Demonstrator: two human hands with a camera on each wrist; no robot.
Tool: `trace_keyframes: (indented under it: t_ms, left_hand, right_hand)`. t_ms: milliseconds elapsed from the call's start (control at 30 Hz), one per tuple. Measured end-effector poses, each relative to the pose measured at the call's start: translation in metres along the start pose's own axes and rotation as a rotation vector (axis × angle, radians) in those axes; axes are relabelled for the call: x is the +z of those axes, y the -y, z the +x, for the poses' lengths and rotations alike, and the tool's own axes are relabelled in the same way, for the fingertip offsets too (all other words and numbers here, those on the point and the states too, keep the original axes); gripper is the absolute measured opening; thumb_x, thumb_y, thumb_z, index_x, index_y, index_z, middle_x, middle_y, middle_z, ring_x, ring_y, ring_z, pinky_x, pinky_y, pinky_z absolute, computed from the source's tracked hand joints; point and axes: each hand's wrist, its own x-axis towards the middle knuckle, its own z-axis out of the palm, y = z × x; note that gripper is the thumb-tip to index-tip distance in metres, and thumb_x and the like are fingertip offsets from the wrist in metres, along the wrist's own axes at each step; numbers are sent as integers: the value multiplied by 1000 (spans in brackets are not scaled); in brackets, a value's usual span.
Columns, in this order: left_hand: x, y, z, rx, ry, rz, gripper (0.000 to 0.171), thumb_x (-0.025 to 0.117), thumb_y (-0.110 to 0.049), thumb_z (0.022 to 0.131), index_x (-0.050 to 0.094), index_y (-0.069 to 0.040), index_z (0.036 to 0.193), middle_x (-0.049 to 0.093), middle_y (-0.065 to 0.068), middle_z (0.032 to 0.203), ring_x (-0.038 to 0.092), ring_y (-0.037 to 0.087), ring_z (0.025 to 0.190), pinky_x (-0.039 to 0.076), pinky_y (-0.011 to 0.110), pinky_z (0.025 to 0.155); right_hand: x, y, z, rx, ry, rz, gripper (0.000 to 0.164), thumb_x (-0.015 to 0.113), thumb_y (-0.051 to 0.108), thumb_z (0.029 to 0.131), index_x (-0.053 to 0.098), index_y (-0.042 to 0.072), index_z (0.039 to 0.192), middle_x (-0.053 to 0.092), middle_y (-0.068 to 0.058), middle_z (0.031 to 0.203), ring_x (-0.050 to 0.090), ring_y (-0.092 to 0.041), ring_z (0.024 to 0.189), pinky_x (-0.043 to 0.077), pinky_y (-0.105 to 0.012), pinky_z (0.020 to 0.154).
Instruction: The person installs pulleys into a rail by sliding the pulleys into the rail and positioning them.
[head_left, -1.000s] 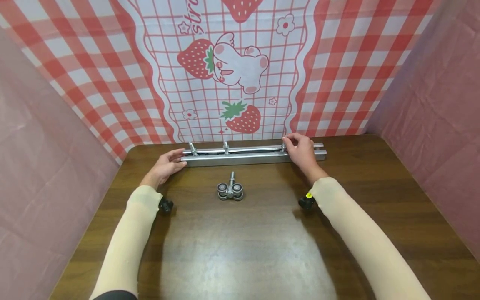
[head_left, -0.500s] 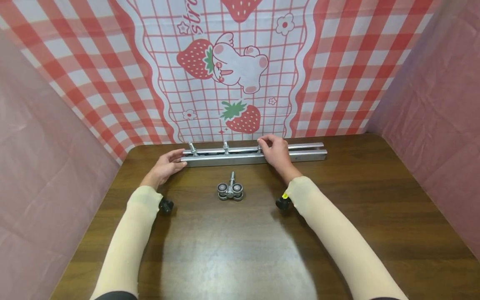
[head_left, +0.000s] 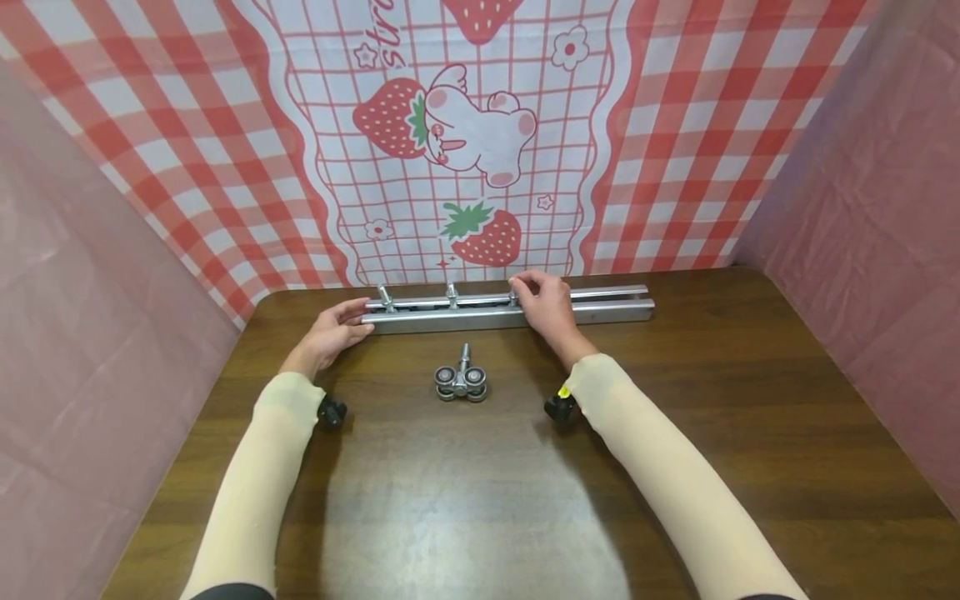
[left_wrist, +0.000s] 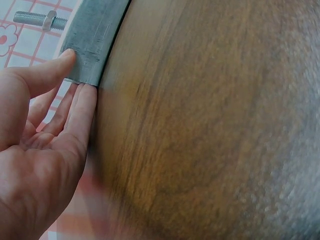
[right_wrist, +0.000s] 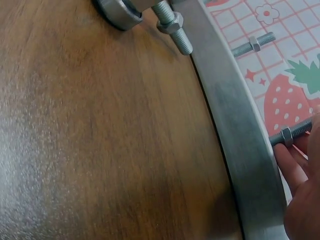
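Observation:
A long metal channel rail [head_left: 442, 322] lies near the table's back edge, its slot facing up. My left hand [head_left: 328, 333] holds its left end, thumb on the front wall [left_wrist: 86, 55] and other fingers at the end. Two threaded bolts with nuts, a left one [head_left: 386, 298] and a middle one [head_left: 452, 296], stick up from the slot. With my right hand [head_left: 551, 310] I pinch a third bolt [right_wrist: 287, 135] right of them; whatever it carries inside the rail is hidden. A loose four-wheeled roller trolley [head_left: 461, 383] sits in front of the rail, its bolt pointing towards it.
The brown wooden table [head_left: 480, 500] reaches back to a red-and-white strawberry cloth [head_left: 480, 150]. Pink cloth hangs on the left [head_left: 90, 333] and right [head_left: 847, 208]. A small black camera [head_left: 558, 407] is at my right wrist, another [head_left: 332, 412] at my left.
My right hand has slid the pinched bolt leftwards along the rail, from near the right end towards the middle bolt. My left hand, the rail and the loose trolley have stayed in place.

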Motion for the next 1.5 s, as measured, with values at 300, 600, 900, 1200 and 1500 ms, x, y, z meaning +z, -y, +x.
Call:
trace_keyframes:
  t_ms: [300,600,900,1200,1500]
  left_hand:
    - [0,-1,-1,-2,3,-5,75,60,1,113,27,-11,180,28,21,187,31,34,173,41,42,140]
    - [0,0,0,1,6,-6,76,60,1,113,27,-11,180,29,21,187,32,34,173,43,39,139]
    - [0,0,0,-2,4,-10,76,60,2,113,27,-11,180,29,21,186,32,34,172,40,45,141]
    - [0,1,3,6,3,-5,75,60,2,113,28,-9,179,30,22,186,34,34,171,43,41,139]
    - [0,2,2,4,-5,-10,74,59,3,113,28,-8,179,30,22,186,33,34,172,42,42,140]
  right_hand:
    - [-4,1,-2,55,10,114,37,59,25,118,80,-4,129,83,-27,124,83,-40,108,74,-34,95]
    - [-8,5,2,98,24,229,47,52,33,121,78,-5,129,80,-29,128,80,-43,116,74,-34,95]
    - [-14,5,-1,30,-41,171,44,56,33,119,80,-3,123,84,-26,120,82,-40,107,64,-10,78]
    - [-18,6,-13,-73,-98,83,36,61,26,117,82,-3,111,86,-23,111,82,-38,98,52,-5,76]
    - [-13,-17,-15,-168,-86,107,38,64,37,114,86,9,100,88,-11,100,79,-13,88,61,-21,78]
